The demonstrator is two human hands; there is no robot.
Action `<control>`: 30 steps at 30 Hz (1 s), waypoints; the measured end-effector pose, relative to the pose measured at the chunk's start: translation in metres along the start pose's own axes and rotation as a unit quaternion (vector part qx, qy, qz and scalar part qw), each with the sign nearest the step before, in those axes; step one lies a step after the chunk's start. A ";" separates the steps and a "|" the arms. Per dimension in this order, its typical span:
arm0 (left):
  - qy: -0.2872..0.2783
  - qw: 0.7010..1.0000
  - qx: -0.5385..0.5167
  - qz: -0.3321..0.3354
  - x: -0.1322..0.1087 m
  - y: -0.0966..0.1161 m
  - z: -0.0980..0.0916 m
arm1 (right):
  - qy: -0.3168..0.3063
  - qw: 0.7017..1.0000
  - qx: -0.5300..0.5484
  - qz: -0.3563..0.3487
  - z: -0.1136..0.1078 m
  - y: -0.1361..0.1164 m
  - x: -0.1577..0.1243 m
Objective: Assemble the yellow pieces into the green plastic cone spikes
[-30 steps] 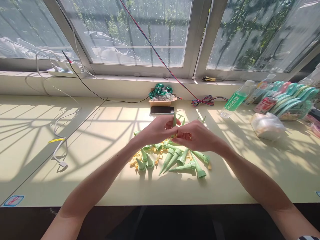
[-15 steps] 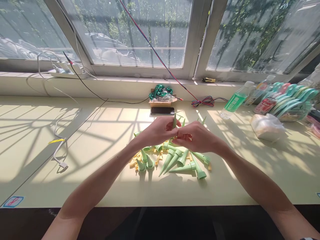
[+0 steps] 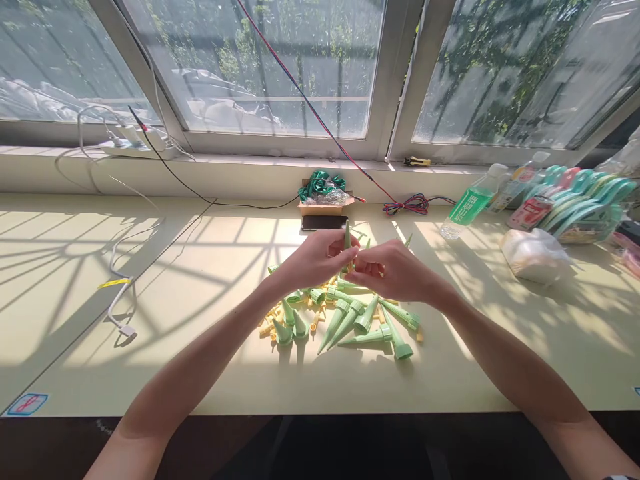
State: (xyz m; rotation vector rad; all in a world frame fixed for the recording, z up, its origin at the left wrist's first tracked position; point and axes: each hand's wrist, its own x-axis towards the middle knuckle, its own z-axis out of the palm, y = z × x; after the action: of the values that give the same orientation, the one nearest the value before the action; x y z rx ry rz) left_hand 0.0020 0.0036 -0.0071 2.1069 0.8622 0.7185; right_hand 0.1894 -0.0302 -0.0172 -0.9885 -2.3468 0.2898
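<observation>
My left hand is closed around a green plastic cone spike that points up between the fingers. My right hand is closed too, its fingertips pinching at the base of that same spike, where a bit of yellow shows. Both hands hover just above a pile of green cone spikes and small yellow parts lying on the pale yellow table.
A dark phone and a small cardboard box with green items sit behind the pile. Bottles, a plastic bag and green packaged goods lie at right. A white cable and power strip are at left.
Both hands have stayed together over the pile, shifting only slightly. The view has dropped a little, so the phone is now partly hidden behind the hands.
</observation>
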 end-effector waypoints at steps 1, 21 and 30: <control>0.001 1.000 0.002 0.000 0.000 0.001 0.000 | 0.001 1.000 0.002 0.001 0.000 0.000 0.000; 0.031 0.995 0.092 0.007 0.000 0.002 -0.003 | -0.012 0.998 0.006 0.060 0.004 0.007 0.001; 0.051 0.985 0.154 0.054 0.000 0.006 -0.004 | 0.020 0.998 0.023 0.052 0.005 0.013 0.002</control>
State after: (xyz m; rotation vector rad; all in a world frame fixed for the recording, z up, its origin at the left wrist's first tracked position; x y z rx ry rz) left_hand 0.0011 0.0021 -0.0006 2.4241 0.9715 0.7955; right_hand 0.1924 -0.0193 -0.0258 -1.0871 -2.2470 0.3603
